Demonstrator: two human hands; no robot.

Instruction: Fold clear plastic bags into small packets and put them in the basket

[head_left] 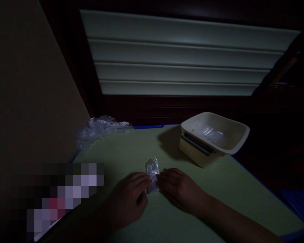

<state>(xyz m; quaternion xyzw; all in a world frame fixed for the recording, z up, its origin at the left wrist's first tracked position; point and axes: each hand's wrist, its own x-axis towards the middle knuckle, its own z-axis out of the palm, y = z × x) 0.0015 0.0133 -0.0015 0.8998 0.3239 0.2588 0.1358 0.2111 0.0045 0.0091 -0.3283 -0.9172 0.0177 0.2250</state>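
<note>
A small clear plastic packet [152,168] lies on the pale green tabletop [126,152], wrinkled at its far end and smoother near my fingers. From the left, my left hand [131,197] has its fingers pressed together, their tips on the packet's left edge. My right hand [178,189] reaches in from the right, fingers also together and touching the packet's right edge. The packet sits between the two sets of fingertips. Dim light hides the thumbs in part.
A cream plastic bin [192,155] with clear plastic pieces inside stands at the back right. Crumpled clear plastic [98,130] lies at the back left corner. A blurred-out item [76,192] is at the left edge. Behind the table is a slatted panel [179,60].
</note>
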